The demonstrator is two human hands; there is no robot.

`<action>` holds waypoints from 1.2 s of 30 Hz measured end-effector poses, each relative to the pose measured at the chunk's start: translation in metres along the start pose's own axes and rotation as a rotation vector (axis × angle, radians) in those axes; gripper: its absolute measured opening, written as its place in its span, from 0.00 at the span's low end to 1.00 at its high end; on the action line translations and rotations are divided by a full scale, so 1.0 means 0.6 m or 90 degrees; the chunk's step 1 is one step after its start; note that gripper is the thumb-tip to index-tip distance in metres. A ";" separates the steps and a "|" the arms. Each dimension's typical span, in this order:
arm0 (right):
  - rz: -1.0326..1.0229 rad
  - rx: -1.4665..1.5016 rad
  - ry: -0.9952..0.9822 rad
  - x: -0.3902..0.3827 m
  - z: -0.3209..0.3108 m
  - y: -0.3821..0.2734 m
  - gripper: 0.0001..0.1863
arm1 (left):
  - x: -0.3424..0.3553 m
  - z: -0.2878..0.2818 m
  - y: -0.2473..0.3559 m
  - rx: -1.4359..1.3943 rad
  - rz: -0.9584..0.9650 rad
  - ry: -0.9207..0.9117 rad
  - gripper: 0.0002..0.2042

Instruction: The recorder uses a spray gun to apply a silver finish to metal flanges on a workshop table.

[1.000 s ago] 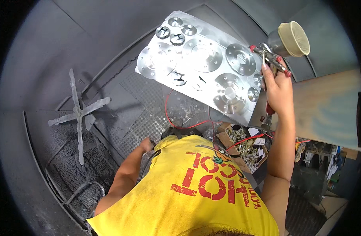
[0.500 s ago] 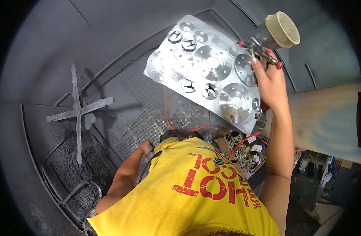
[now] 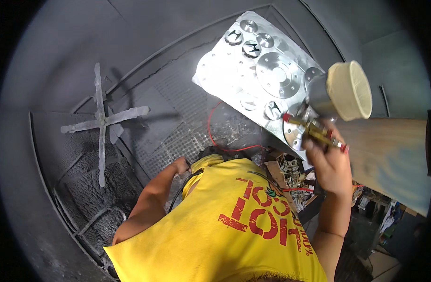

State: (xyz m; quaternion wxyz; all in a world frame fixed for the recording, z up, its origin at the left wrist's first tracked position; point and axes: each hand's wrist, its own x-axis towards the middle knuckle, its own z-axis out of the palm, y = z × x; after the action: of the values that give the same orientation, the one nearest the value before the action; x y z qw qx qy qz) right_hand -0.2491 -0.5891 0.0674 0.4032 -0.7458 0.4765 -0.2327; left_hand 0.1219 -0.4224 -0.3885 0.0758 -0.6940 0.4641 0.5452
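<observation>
My right hand (image 3: 331,162) is wrapped round a spray gun (image 3: 314,129) with red-tipped knobs. A cup with a cream cloth cover (image 3: 350,91) sits on top of the gun. Both are in front of the lower right part of a tilted silver panel (image 3: 227,101). Round metal discs (image 3: 278,75) and smaller caps with black emblems (image 3: 251,49) lie on the panel, whose left part is washed out by glare. My left hand (image 3: 181,165) is low beside my yellow shirt, fingers curled; whatever it holds, if anything, is hidden.
At left stands a grey-coated cross-shaped rack (image 3: 102,121). A red hose (image 3: 210,127) curves over the perforated floor below the panel. A cardboard box of scraps (image 3: 295,181) is near my right forearm, beside a wooden board (image 3: 389,155).
My right hand has brought the spray gun down and slightly right, from the panel's upper right edge to its lower right part. The view has shifted a little; my left hand stays low.
</observation>
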 end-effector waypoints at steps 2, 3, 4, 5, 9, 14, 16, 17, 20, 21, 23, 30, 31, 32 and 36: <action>-0.032 -0.018 -0.109 -0.015 0.002 -0.015 0.16 | 0.045 0.006 -0.035 0.060 0.036 -0.014 0.07; -0.021 0.007 -0.142 -0.016 0.010 -0.029 0.17 | 0.069 0.005 -0.052 0.123 0.073 -0.031 0.07; -0.044 0.000 -0.100 -0.018 0.024 -0.026 0.16 | 0.091 -0.002 -0.065 0.098 0.108 -0.048 0.06; -0.063 -0.009 -0.056 -0.016 0.042 -0.014 0.16 | 0.092 -0.021 -0.045 0.106 0.112 -0.053 0.06; 0.039 0.076 0.114 0.007 0.074 0.001 0.16 | 0.120 -0.063 -0.022 0.288 0.210 -0.057 0.07; 0.047 -0.018 0.268 -0.009 0.049 0.017 0.15 | 0.111 -0.100 0.015 0.088 0.141 -0.068 0.06; 0.065 -0.052 0.312 -0.036 0.033 0.016 0.15 | 0.104 -0.097 -0.002 0.088 0.146 -0.046 0.06; 0.033 -0.121 0.324 -0.052 0.022 0.031 0.16 | 0.093 -0.096 0.007 0.088 0.151 -0.022 0.07; 0.039 -0.124 0.357 -0.101 0.022 0.041 0.17 | 0.096 -0.049 -0.076 0.178 0.144 0.015 0.12; 0.027 -0.144 0.345 -0.117 0.030 0.044 0.17 | 0.101 -0.023 -0.120 0.248 0.149 0.067 0.14; 0.149 -0.058 0.300 -0.172 0.056 0.037 0.16 | 0.060 -0.008 -0.101 0.248 0.121 0.040 0.15; 0.085 0.256 0.206 -0.302 0.157 0.060 0.16 | -0.061 0.057 -0.081 0.325 0.110 -0.060 0.17; 0.050 0.201 0.251 -0.308 0.168 0.071 0.16 | -0.075 0.062 -0.076 0.325 0.134 -0.090 0.17; 0.051 0.209 0.263 -0.322 0.172 0.087 0.16 | -0.066 0.067 -0.090 0.312 0.209 -0.072 0.16; 0.107 0.106 0.498 -0.403 0.184 0.138 0.16 | -0.042 0.078 -0.070 0.355 0.164 0.062 0.16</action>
State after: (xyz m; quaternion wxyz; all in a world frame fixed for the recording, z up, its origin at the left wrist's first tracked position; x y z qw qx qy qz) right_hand -0.3176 -0.3484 -0.0546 0.2681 -0.5241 0.6327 -0.5031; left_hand 0.1209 -0.3563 -0.4029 0.1712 -0.6071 0.6833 0.3677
